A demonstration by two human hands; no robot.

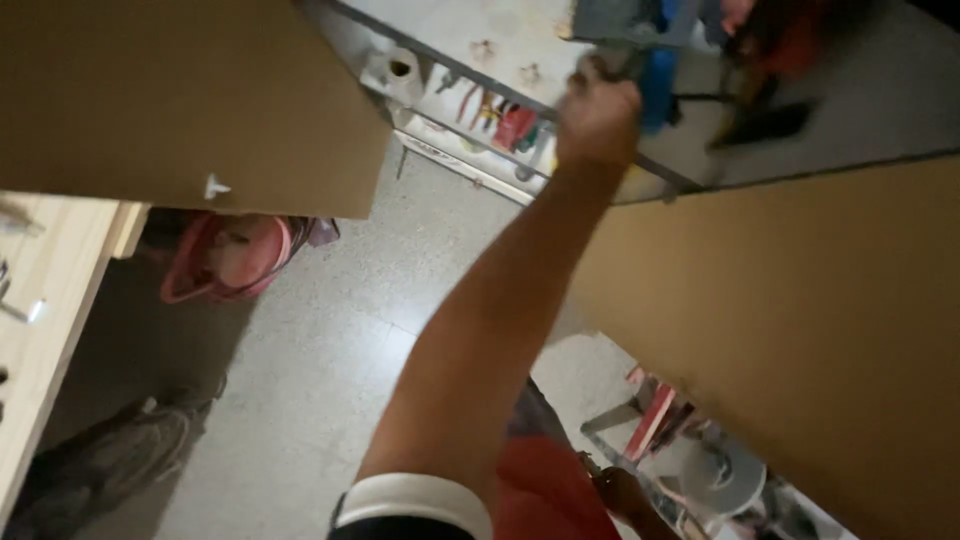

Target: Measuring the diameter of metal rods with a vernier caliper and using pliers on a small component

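Your arm stretches away from you, and the hand at its end is curled into a fist at the far metal edge of a pale, speckled worktop. It looks like your right hand, though the view does not settle this. The fingers are folded together, but motion blur hides whether they clamp on the edge or on something lying there, so you cannot tell what they grip. Your other hand is out of view.

Just beyond the fist sits a blue, blurred object, with red and dark shapes next to it too smeared to name.

2 large flat brown boards frame the scene: one fills the upper left, matte and smooth, with a small white chip near its lower edge; the other covers the right side, its top edge running along a dark strip.

Under the worktop, a shelf holds a row of hand tools with red, green and yellow handles, too small to count, beside 1 pale roll with a dark hole at its centre.

The floor is grey speckled stone-like tile. A pink bag lies on it at left, near a light wooden bench. A red-framed stand and a round grey disc sit at lower right.
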